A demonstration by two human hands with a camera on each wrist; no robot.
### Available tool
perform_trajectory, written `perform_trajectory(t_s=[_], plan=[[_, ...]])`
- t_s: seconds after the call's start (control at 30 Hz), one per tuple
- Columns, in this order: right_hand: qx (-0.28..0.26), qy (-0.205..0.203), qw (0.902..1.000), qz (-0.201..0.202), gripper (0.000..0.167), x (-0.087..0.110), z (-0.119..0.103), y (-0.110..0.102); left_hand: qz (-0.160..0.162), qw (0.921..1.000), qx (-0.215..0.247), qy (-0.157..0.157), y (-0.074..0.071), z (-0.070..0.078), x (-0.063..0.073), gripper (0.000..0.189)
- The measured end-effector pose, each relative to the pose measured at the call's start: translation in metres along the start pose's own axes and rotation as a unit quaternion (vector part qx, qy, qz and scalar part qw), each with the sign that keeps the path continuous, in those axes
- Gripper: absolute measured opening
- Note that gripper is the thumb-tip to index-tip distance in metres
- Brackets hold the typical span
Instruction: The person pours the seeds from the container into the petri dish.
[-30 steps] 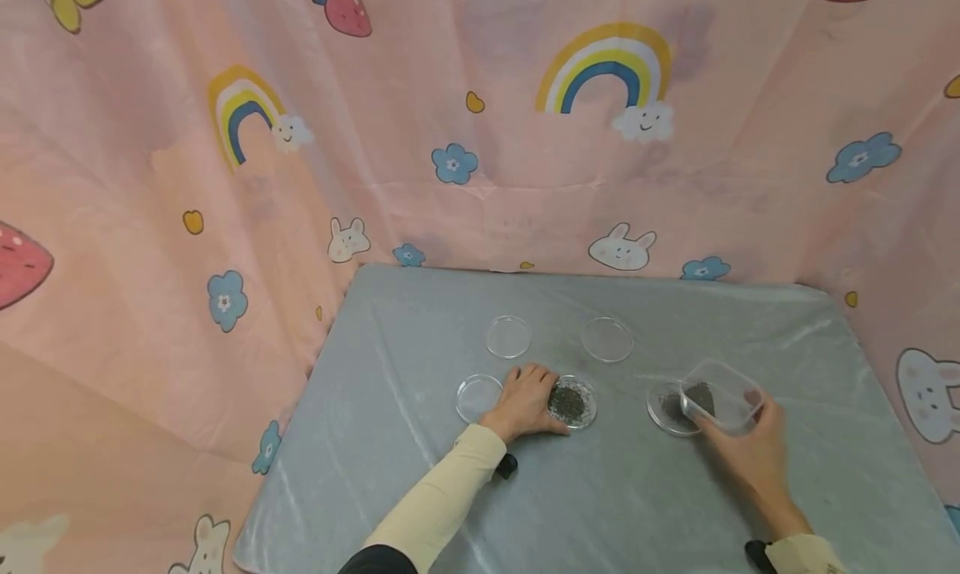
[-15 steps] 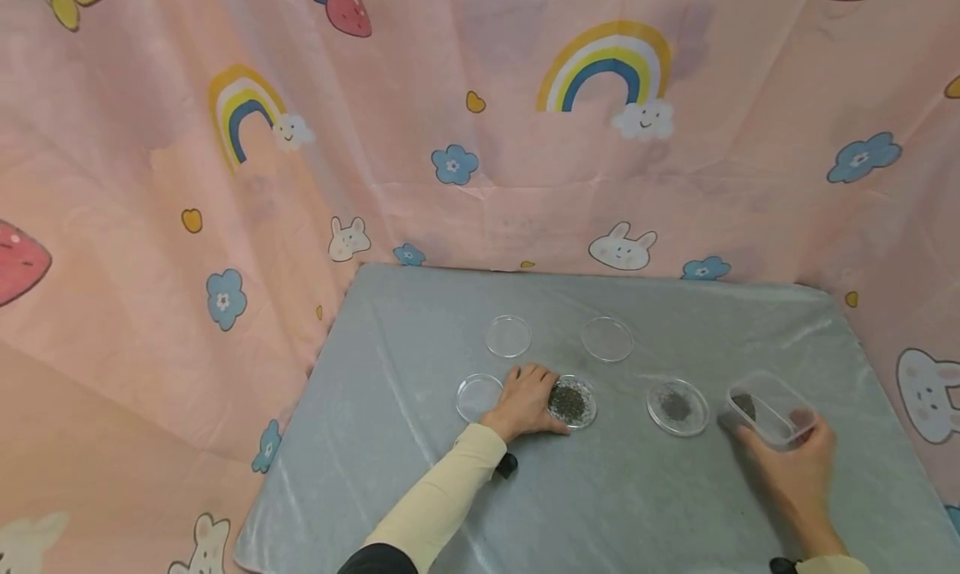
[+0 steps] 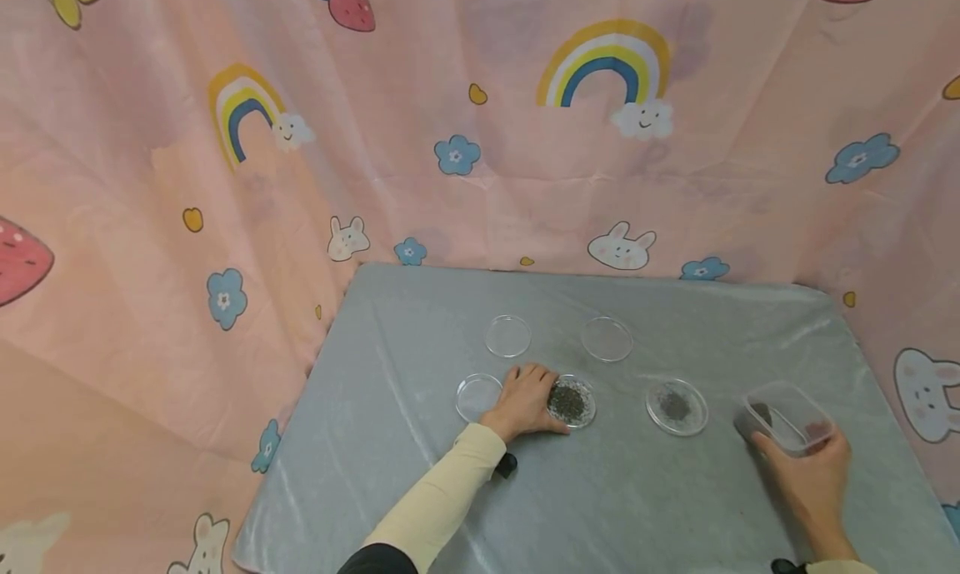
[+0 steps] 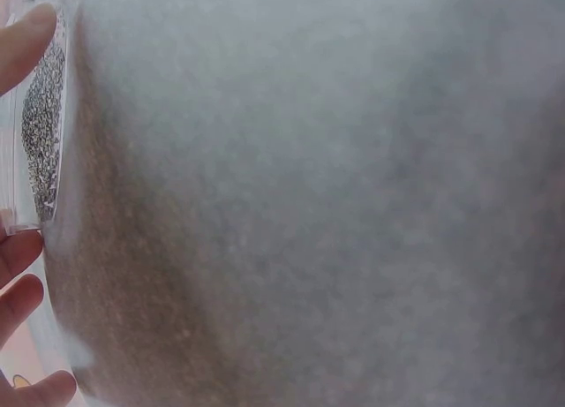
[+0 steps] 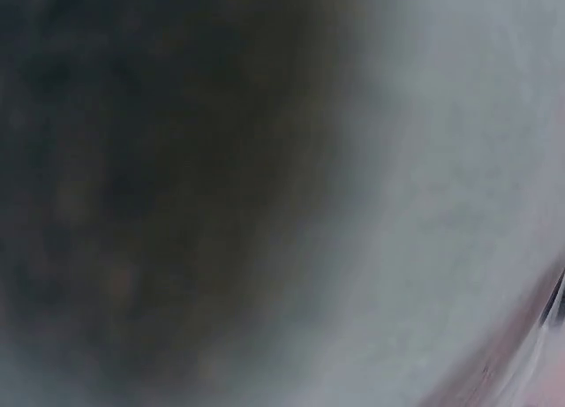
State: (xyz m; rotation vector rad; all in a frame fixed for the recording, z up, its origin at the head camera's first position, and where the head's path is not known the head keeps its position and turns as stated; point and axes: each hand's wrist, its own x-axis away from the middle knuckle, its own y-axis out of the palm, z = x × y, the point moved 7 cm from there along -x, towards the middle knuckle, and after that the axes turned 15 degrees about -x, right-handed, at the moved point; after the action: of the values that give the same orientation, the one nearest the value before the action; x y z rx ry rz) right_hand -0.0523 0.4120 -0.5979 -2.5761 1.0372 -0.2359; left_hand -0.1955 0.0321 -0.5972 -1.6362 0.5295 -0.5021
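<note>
My left hand (image 3: 522,403) spans a clear round petri dish (image 3: 572,401) of dark granules, thumb at its near edge and a finger at its far edge. In the left wrist view the thumb (image 4: 26,49) and a finger grip the rim of this dish (image 4: 42,133). Off to the right, my right hand (image 3: 813,474) holds a clear rectangular plastic box (image 3: 795,407) by its near side. Some dark material lies at the left end of the box. Between the hands stands a second petri dish (image 3: 677,407) with a dark grey heap in its middle.
A clear round dish (image 3: 477,396) lies left of my left hand, partly behind it. Two more clear round pieces, one at left (image 3: 508,336) and one at right (image 3: 607,339), lie farther back on the grey cloth-covered table (image 3: 600,507). A patterned pink curtain (image 3: 487,207) hangs behind.
My right hand has carried the plastic box away from over the second petri dish, to the right and slightly nearer. My left hand has stayed on its dish.
</note>
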Motion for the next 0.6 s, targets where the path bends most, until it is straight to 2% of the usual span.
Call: perform_trajectory(t_s=[0.13,0.37,0.5,0.6], plan=[[-0.013,-0.001,0.9999,-0.003,0.088,-0.0035,0.0047,0.0006,-0.001,1.0,0.001,0.002,-0.0003,0.0003,0.0002,0.089],[-0.041,-0.059,0.9974,0.008,0.075,-0.0072,-0.0029,-0.0021,0.002,1.0,0.0,0.001,-0.002,0.0,-0.0004,0.089],[-0.053,-0.066,0.9964,0.0,0.075,-0.0072,-0.0003,-0.003,0.0,1.0,0.003,0.0,-0.0006,0.0001,-0.0005,0.089],[-0.061,-0.05,0.9968,-0.011,0.078,-0.0057,0.0027,-0.0024,-0.001,1.0,0.004,0.001,0.0002,0.0003,-0.0003,0.088]])
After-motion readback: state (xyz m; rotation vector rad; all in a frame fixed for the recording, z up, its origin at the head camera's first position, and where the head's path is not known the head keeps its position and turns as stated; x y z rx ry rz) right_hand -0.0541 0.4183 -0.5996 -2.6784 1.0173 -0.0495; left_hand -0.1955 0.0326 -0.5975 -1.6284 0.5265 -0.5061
